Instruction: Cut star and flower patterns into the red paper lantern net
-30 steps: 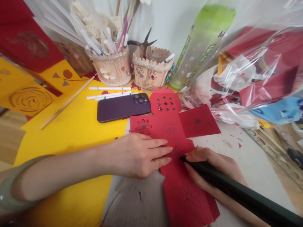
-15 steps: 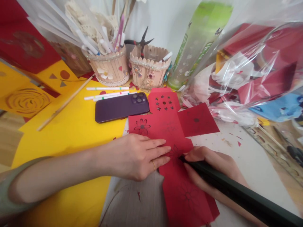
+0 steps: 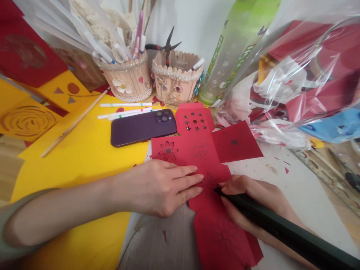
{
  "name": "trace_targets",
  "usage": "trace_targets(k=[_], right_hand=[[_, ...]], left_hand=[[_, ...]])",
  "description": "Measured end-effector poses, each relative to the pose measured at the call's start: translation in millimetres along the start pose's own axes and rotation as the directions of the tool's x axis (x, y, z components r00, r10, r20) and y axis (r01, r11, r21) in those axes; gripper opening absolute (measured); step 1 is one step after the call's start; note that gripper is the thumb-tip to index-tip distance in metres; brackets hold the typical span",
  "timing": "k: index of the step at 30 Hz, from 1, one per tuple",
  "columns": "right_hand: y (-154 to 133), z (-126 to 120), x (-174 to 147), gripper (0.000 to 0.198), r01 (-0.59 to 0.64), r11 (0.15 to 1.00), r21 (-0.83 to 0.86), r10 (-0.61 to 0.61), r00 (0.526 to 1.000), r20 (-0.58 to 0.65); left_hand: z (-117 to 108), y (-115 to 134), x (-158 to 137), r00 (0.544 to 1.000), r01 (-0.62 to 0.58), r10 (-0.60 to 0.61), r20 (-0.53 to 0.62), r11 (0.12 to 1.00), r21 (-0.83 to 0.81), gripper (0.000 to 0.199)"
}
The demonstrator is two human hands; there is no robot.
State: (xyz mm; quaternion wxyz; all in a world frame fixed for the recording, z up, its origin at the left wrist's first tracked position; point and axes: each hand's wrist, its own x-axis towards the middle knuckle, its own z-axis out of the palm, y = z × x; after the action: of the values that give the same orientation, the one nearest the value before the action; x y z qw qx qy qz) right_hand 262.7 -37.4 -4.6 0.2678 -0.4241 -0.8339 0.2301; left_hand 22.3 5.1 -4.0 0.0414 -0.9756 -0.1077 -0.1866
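A red card cutout [image 3: 206, 210], shaped like an unfolded box, lies across the pale work surface. My left hand [image 3: 165, 185] rests flat on the card, its fingers stretched out beside a drawn flower [image 3: 207, 182]. In my right hand [image 3: 250, 195] is a long dark craft knife [image 3: 270, 221], pinched near its front end, with the tip at that flower's right side. The blade itself is not distinct. Higher on the card are a cut-out flower [image 3: 168, 150] and a panel of star-shaped holes [image 3: 195, 122]; another drawn flower [image 3: 225, 234] lies below my hands.
A purple phone [image 3: 135, 129] and white sticks [image 3: 126, 105] lie on yellow card [image 3: 84, 165]. Behind stand two decorated stick pots [image 3: 129, 80], pliers [image 3: 168, 47] and a green bottle [image 3: 233, 48]. A clear bag of scraps [image 3: 303, 78] fills the back right, near a ruler [image 3: 329, 176].
The view has shifted very slightly. Both hands and the craft knife stay in nearly the same place on the red card.
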Motion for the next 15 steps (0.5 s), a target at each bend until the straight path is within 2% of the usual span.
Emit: trace_targets(k=[15], right_hand=[[4.0,-0.3,0.1,0.025,0.038,0.998,0.04,-0.039,0.999,0.026]], left_hand=[[0.2,-0.3,-1.1,1.0,-0.003,0.003,0.012,1.0,-0.027,0.035]])
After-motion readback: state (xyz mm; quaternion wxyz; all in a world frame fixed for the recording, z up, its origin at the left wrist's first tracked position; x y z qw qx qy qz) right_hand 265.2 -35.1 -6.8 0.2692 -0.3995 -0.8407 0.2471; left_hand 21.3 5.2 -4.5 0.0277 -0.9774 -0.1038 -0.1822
